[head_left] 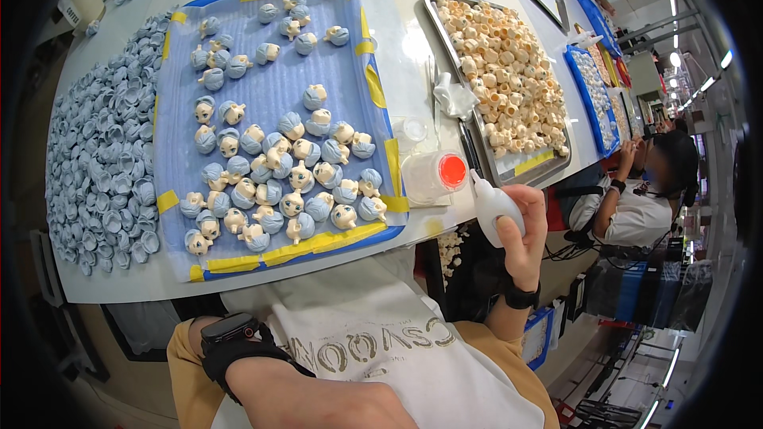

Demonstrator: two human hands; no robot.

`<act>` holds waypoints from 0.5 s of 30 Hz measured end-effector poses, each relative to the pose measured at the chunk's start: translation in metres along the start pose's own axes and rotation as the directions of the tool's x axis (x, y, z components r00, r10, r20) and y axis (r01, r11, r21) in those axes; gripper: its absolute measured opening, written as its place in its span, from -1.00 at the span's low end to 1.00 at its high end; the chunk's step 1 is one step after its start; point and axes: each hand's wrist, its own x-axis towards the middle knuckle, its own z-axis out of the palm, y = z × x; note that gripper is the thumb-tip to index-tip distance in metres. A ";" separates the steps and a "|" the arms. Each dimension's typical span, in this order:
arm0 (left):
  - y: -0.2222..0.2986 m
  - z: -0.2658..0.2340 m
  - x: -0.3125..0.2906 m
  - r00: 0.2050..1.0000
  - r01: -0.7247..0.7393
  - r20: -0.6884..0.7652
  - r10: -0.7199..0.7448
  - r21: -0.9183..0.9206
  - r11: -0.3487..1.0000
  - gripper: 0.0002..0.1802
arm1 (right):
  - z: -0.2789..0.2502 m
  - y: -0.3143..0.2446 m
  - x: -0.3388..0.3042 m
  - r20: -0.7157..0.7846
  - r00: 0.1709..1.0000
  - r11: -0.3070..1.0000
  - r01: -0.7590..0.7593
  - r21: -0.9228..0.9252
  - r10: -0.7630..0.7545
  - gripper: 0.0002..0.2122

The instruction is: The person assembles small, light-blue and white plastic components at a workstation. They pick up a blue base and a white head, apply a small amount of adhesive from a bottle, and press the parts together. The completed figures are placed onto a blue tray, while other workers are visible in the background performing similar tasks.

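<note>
In my right hand (524, 238) is a white squeeze bottle (494, 214), its narrow nozzle tilted up and to the left. My fingers wrap around it beside the table's front edge. A watch and a black band are on the left wrist, held low in front of my shirt. Only a sliver of my left hand (200, 324) shows past the watch; its fingers are hidden. Ahead lies a blue tray (179, 127) lined with foam and edged with yellow tape. Small doll heads (302, 177) with pale blue hair lie scattered over it.
Loose pale blue hair shells (103, 167) are heaped left of the tray. Right of it stand a clear jar (421, 179) with a red end, crumpled white tissue (455, 97) and a metal tray (433, 12) of hollow cream head parts. Another person (636, 206) sits at the far right.
</note>
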 end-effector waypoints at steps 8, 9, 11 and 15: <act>0.000 0.000 -0.001 1.000 -0.001 0.005 0.001 -0.001 1.000 -0.75 | -0.009 -0.014 0.010 0.036 0.999 0.993 0.036 -0.110 -0.032 -0.72; 0.000 0.000 -0.001 1.000 -0.003 0.004 0.003 -0.003 1.000 -0.75 | -0.010 -0.016 0.012 0.042 0.999 0.993 0.034 -0.117 -0.029 -0.73; 0.000 0.000 -0.001 1.000 -0.005 0.005 0.005 -0.004 1.000 -0.75 | -0.011 -0.021 0.014 0.054 0.998 0.991 0.029 -0.130 -0.022 -0.73; 0.002 -0.001 -0.001 1.000 -0.009 0.014 0.009 0.009 1.000 -0.75 | -0.014 -0.023 0.018 0.063 0.997 0.983 0.044 -0.179 -0.033 -0.73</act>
